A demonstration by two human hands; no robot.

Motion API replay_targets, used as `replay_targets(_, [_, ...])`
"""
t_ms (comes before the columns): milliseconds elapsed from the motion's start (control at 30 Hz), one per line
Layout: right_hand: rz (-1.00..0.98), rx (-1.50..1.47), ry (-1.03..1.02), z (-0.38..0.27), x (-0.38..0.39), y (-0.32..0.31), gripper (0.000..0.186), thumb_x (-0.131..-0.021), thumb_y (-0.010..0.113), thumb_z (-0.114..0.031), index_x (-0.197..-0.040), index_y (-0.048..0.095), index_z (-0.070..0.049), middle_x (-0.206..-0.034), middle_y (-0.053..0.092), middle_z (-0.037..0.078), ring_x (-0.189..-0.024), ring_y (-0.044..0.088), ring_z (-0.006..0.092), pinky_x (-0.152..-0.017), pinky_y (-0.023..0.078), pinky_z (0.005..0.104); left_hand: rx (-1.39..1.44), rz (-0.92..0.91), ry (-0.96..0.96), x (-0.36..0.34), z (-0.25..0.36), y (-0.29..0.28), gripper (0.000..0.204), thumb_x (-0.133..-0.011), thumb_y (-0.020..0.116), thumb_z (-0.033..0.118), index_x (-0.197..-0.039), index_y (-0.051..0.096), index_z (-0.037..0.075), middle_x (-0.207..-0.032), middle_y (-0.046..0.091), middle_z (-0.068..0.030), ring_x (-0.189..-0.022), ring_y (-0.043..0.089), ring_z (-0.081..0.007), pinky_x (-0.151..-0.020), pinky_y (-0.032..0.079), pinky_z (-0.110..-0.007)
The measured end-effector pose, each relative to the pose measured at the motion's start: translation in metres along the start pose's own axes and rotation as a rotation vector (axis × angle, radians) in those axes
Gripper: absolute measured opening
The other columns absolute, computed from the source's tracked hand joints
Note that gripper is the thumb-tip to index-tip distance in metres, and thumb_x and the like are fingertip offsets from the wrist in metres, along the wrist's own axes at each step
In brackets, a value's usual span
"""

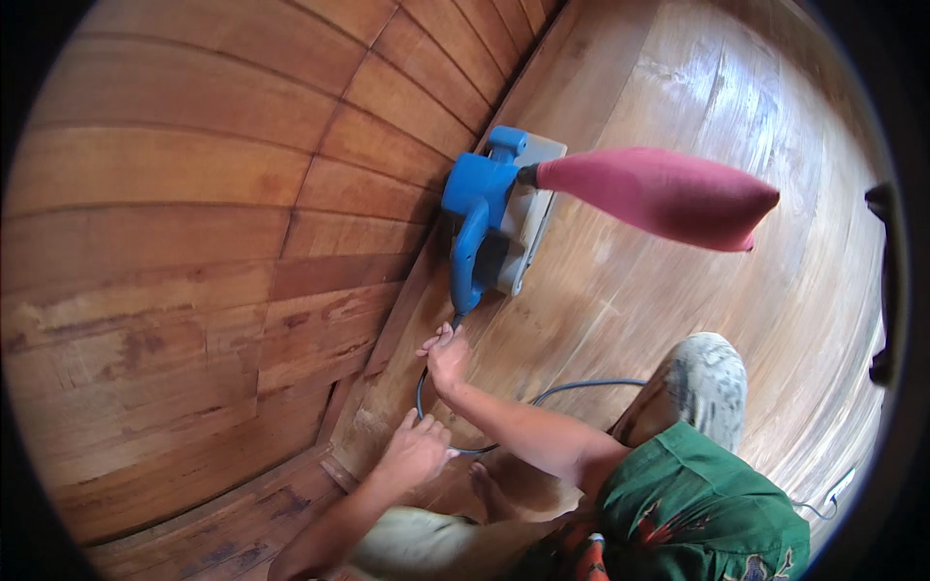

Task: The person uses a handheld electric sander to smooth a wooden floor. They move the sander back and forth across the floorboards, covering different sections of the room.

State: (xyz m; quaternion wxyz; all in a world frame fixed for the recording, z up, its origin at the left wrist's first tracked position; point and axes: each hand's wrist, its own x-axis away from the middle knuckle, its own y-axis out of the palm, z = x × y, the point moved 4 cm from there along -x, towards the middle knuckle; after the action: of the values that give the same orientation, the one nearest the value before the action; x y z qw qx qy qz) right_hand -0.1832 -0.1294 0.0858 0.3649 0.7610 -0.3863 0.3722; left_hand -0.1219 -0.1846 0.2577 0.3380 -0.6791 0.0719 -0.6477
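Note:
A blue belt sander (472, 194) with a pale base and a full pink dust bag (659, 194) rests on the wooden floor against the plank wall. From the rear of its handle runs a dark power cord (591, 383), which bends round in a loop and passes by my knee. My right hand (448, 360) is closed round the cord just behind the handle. Lower down and to the left, my left hand (418, 450) grips the cord on the loop, with its fingers curled. Neither hand touches the sander body.
The plank wall (184, 174) rises along the left side and meets the wooden floor (620, 310) at a trim strip. My dusty bent knee (712, 378) is on the right. A thin cord (819, 511) lies by the lower right rim, and dark objects (883, 281) show at the right edge.

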Motion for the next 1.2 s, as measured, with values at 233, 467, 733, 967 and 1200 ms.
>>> replay_targets(233, [-0.018,-0.017,-0.144,-0.012,-0.007,-0.012,0.035,-0.114,0.042,-0.027,-0.105,0.054,0.005,-0.069,0.065,0.014,-0.054,0.071,0.0279,-0.049,0.056,0.037,-0.299,0.057,0.245,-0.028,0.058,-0.044,0.021,-0.091,0.067,0.025,-0.099,0.077,0.008,-0.092,0.076,-0.0093,-0.101,0.073,-0.026,-0.12,0.029,-0.069])
replay_targets(467, [-0.084,0.003,-0.179,-0.024,-0.016,-0.016,0.031,-0.115,0.041,-0.026,-0.099,0.049,-0.001,-0.067,0.061,0.013,-0.053,0.069,0.0288,-0.046,0.056,0.0407,0.056,-0.05,0.406,0.054,0.096,-0.024,0.032,-0.1,0.063,0.033,-0.117,0.065,0.006,-0.095,0.075,-0.0144,-0.096,0.072,-0.0299,-0.116,0.036,-0.063])
replay_targets(733, [-0.129,0.203,-0.223,-0.011,-0.025,-0.032,0.033,-0.116,0.037,-0.035,-0.111,0.052,-0.006,-0.074,0.065,0.008,-0.06,0.073,0.0281,-0.055,0.057,0.0386,0.168,0.562,0.206,0.034,0.028,-0.048,0.039,-0.1,0.066,0.043,-0.111,0.061,0.005,-0.094,0.072,-0.0156,-0.088,0.072,-0.0334,-0.082,0.053,-0.047])
replay_targets(967, [-0.216,0.245,-0.319,0.011,-0.005,-0.036,0.036,-0.101,0.072,-0.031,-0.125,0.063,-0.005,-0.107,0.071,0.007,-0.091,0.071,0.0188,-0.075,0.06,0.0371,0.739,1.043,-0.103,-0.117,-0.069,-0.073,0.062,-0.093,0.079,0.038,-0.135,0.057,-0.003,-0.124,0.069,-0.0267,-0.118,0.065,-0.0454,-0.1,0.052,-0.052])
replay_targets(1200, [-0.196,0.237,-0.233,-0.01,0.022,-0.026,0.042,-0.099,0.07,-0.035,-0.105,0.063,0.006,-0.084,0.072,0.015,-0.069,0.072,0.0242,-0.058,0.058,0.0407,0.901,1.122,-0.09,-0.211,-0.095,-0.075,0.06,-0.084,0.086,0.027,-0.13,0.061,-0.002,-0.112,0.073,-0.0269,-0.109,0.07,-0.0454,-0.095,0.055,-0.05])
